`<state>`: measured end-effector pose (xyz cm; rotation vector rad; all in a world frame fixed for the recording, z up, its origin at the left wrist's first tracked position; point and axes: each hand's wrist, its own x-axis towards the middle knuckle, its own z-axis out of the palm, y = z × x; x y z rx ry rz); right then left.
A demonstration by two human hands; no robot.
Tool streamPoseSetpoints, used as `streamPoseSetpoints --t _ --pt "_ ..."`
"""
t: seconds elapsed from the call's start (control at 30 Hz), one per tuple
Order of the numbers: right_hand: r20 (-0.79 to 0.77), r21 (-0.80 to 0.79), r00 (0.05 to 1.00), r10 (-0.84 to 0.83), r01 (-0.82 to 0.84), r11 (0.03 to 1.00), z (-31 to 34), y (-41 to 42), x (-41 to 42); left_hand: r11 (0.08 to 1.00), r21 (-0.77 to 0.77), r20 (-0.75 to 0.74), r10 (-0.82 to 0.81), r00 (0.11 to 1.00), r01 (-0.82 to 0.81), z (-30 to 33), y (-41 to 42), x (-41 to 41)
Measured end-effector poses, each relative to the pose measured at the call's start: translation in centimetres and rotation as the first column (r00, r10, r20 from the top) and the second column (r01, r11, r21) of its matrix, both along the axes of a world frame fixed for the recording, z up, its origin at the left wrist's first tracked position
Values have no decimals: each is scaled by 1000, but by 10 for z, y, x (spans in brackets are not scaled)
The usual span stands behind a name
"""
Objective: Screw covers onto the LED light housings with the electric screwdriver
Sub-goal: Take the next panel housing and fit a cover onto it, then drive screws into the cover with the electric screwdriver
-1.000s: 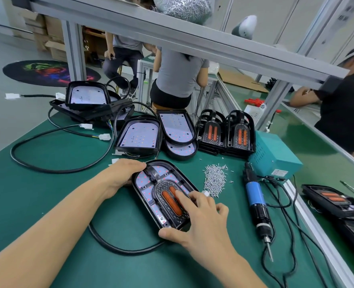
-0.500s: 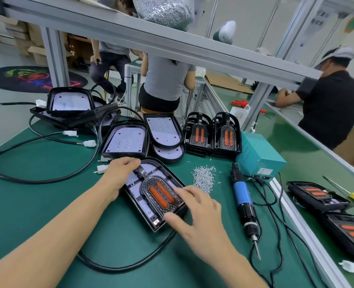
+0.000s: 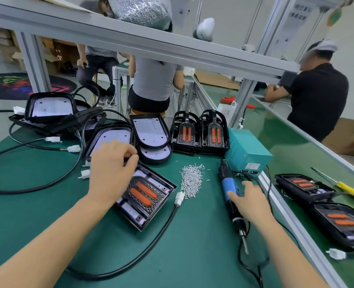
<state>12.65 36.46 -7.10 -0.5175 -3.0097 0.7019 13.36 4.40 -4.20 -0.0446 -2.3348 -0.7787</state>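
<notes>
So the person's right hand (image 3: 247,199) is landing on the blue electric screwdriver (image 3: 229,190), which lies flat on the green counter (image 3: 47,204). The fingers are only draped over the barrel, relaxed, not wrapped round it yet. The left hand (image 3: 111,173) sits on the top end of the LED housing (image 3: 145,196) in the middle of the counter, fingers curled and pinching at something near the edge; can't tell what. The cover with the two orange strips (image 3: 144,193) is seated in that housing. The screw pile (image 3: 191,179) is just right of it.

What could go sideways: the screwdriver's cord (image 3: 253,267) loops around near the tip, so lifting it fast could snag. The white connector (image 3: 179,198) lies touching the screws, and a dragged cable might scatter them. And if the left hand lets up, the cover could shift off its holes before the first screw bites.
</notes>
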Motion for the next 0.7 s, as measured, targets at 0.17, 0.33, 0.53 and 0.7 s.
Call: streamPoseSetpoints --t 0.17,0.33,0.53,0.7 --pt "86 -49 996 -7 11 999 -1 -6 -10 867 -298 218 -345 913 399 9 79 -7" --pt "98 -70 994 -44 51 996 -5 -11 -14 739 -522 506 -133 852 426 -15 121 -30" --pt "99 -42 993 -70 74 996 -7 -9 -20 663 -642 503 -14 864 384 -28 133 -34" --pt "93 -29 994 -50 53 998 -8 -6 -24 598 -697 478 -24 878 396 -28 139 -33"
